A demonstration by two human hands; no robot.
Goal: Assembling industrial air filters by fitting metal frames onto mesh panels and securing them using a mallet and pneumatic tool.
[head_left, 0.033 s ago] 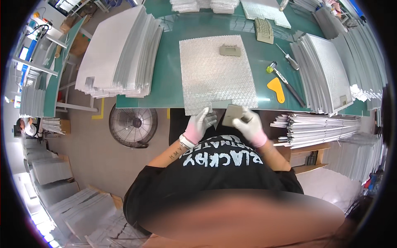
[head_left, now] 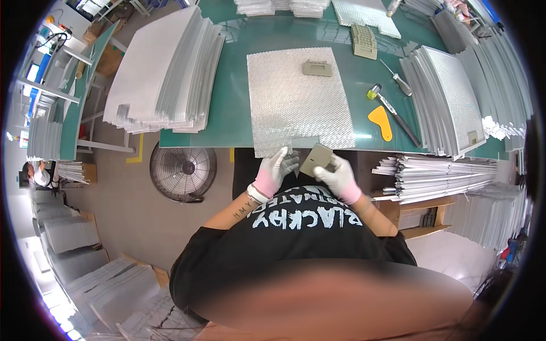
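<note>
A silvery mesh-textured sheet (head_left: 301,102) lies on the green table, its near end overhanging the front edge. My left hand (head_left: 275,169), in a white and pink glove, pinches that near edge beside a rectangular notch. In my right hand (head_left: 339,178), gloved the same way, is a beige-grey plastic plate (head_left: 315,161), tilted and held just off the notch. Its underside is hidden. A similar beige plastic piece with a slot (head_left: 317,69) sits on the sheet's far right part.
Right of the sheet lie a yellow scraper (head_left: 380,123), a mallet (head_left: 398,116), a screwdriver (head_left: 396,78) and more beige pieces (head_left: 364,41). Tall sheet stacks stand left (head_left: 159,74) and right (head_left: 446,96). A floor fan (head_left: 183,172) is below the table's left side.
My right hand has shifted slightly left with the plastic plate, bringing it closer to my left hand. My left hand stays at the sheet's edge.
</note>
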